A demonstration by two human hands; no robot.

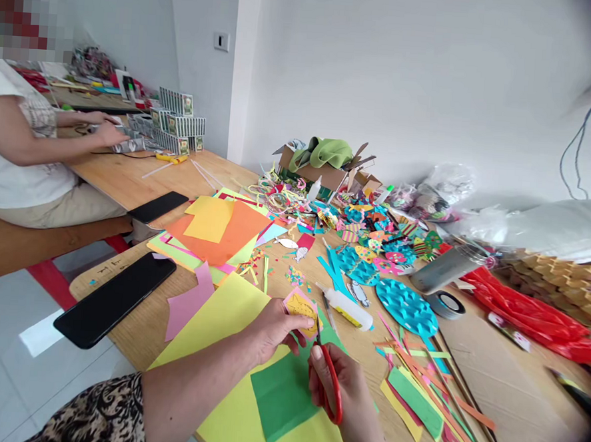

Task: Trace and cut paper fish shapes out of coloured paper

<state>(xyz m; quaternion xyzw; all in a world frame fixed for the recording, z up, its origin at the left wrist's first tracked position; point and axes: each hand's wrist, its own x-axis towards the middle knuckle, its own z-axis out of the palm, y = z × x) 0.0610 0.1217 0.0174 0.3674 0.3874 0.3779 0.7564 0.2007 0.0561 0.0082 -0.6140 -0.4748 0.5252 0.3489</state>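
My left hand pinches a small paper piece, yellow with drawn lines on a pink backing. In my right hand is a pair of red-handled scissors, its blades against the right edge of that piece. Below both hands lie a green paper sheet and a larger yellow sheet. A white glue bottle rests on its side just beyond my hands. To the left is a pink paper scrap.
Two black phones lie at left. Orange paper, blue textured ovals, colored strips, a tape roll and a grey bottle surround the work spot. A co-worker sits at left near stacked cards.
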